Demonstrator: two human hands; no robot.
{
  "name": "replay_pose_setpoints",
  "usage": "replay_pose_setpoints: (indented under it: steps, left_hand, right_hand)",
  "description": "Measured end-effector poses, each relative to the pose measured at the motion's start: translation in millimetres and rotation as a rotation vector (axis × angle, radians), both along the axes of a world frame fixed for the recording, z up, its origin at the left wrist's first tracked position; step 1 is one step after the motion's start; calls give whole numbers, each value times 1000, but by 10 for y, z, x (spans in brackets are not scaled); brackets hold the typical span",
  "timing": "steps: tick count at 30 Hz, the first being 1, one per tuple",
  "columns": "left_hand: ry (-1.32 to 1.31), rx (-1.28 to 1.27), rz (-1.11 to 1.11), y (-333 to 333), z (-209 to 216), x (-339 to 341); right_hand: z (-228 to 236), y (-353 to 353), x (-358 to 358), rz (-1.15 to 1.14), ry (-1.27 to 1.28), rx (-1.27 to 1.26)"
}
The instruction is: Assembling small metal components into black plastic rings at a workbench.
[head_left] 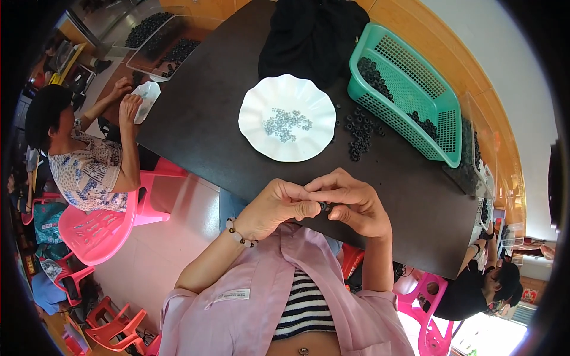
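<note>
My left hand (274, 207) and my right hand (362, 204) meet above the near edge of the dark table. Between their fingertips is a small black round part (325, 206), mostly covered by fingers. Thumb and forefinger of the left are closed on one side of it; the right fingers and thumb hold the other side. Just beyond, a white scalloped plate (252, 113) carries small clear-grey pieces (288, 124) in a loose cluster. To its right lies a pile of small black round parts (360, 136).
A green slotted basket (409, 80) holding more black parts stands at the right, with a black cloth (312, 41) on the far side. One person (86, 148) works at the left by a white dish (145, 101); another person (475, 291) is at the lower right. Pink chairs (98, 234) stand around.
</note>
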State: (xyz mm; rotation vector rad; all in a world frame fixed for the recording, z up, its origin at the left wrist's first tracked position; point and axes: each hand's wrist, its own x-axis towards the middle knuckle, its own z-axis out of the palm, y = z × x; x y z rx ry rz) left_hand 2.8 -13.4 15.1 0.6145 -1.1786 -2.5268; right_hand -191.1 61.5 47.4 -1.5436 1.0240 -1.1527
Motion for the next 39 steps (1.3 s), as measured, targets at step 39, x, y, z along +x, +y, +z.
replay_pose_setpoints:
  steps: [39]
  left_hand:
    - [-36,-93,200,242,-84,37]
  right_hand:
    - [-344,234,365,-269,-392,157]
